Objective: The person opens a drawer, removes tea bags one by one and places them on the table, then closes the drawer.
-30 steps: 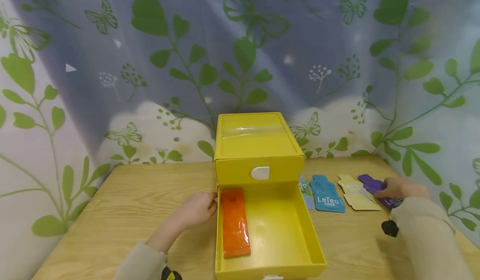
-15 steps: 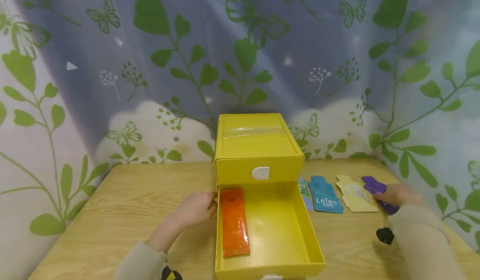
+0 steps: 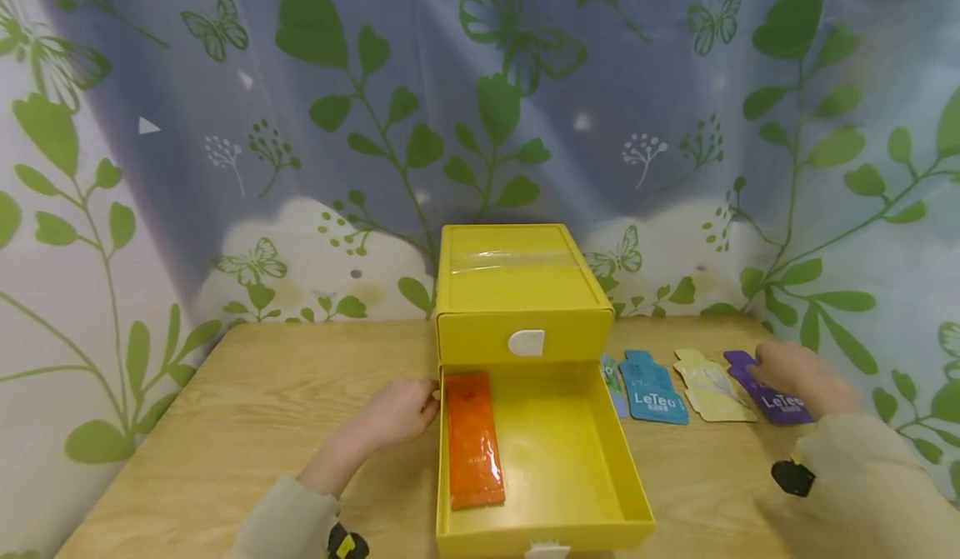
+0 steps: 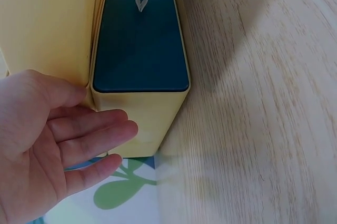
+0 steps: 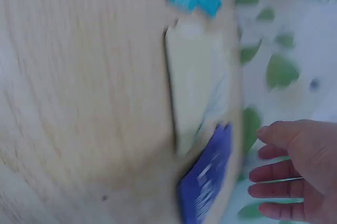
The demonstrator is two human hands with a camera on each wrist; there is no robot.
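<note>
A yellow drawer box (image 3: 517, 272) stands mid-table with its lower drawer (image 3: 555, 451) pulled out. Along the drawer's left side lies a shiny orange packet (image 3: 475, 442). My left hand (image 3: 401, 413) touches the left side of the box; in the left wrist view its thumb meets the edge and the other fingers lie loosely extended beside a dark teal panel (image 4: 141, 39) with a small loop. Above the purple LeTea pouch (image 3: 780, 401) is my right hand (image 3: 802, 371), overlapping its upper end. In the right wrist view the fingers are spread, nothing between them, beside the pouch.
Left of the purple pouch lie a pale yellow pouch (image 3: 716, 388), a teal LeTea pouch (image 3: 652, 388) and a light blue one (image 3: 613, 384) partly hidden by the drawer. A leaf-patterned curtain (image 3: 360, 142) hangs behind the wooden table (image 3: 300, 367).
The right hand shifted the purple pouch slightly right, away from the pale yellow one it overlapped, then let go and moved back toward its upper end. The left hand stays at the box.
</note>
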